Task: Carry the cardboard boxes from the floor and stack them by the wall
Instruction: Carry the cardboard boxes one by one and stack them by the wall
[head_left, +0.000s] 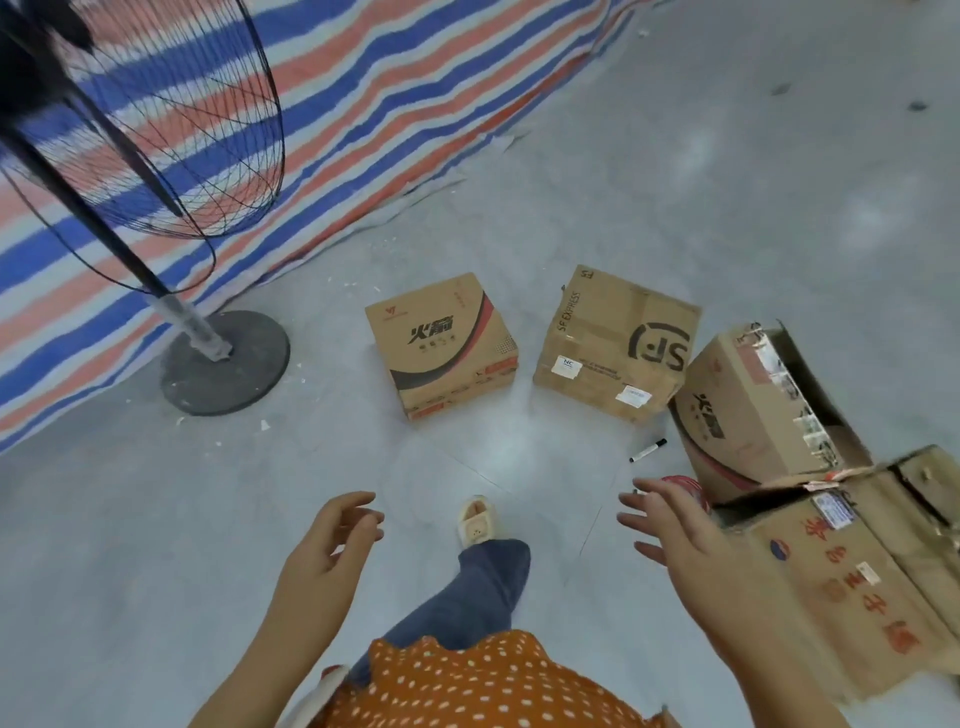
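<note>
Boxes: four brown cardboard cartons on smooth grey floor; printed box (441, 345), taped box (615, 345), open-flapped box (753, 410), creased box (852, 566).
Left hand (332, 540): loosely curled, empty.
Right hand (670, 535): fingers spread, empty.
Surroundings: marker (648, 450), fan (140, 130), striped tarpaulin (363, 104).

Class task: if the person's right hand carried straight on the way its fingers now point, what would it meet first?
Probably the black marker pen on the floor, then the SF Express box beyond; the right hand is open, and depth is uncertain.

We take this for a warehouse: bare grey concrete floor (727, 182), striped red-white-blue tarpaulin (363, 93), black pedestal fan (156, 130), scattered brown cardboard shipping boxes (615, 345).
</note>
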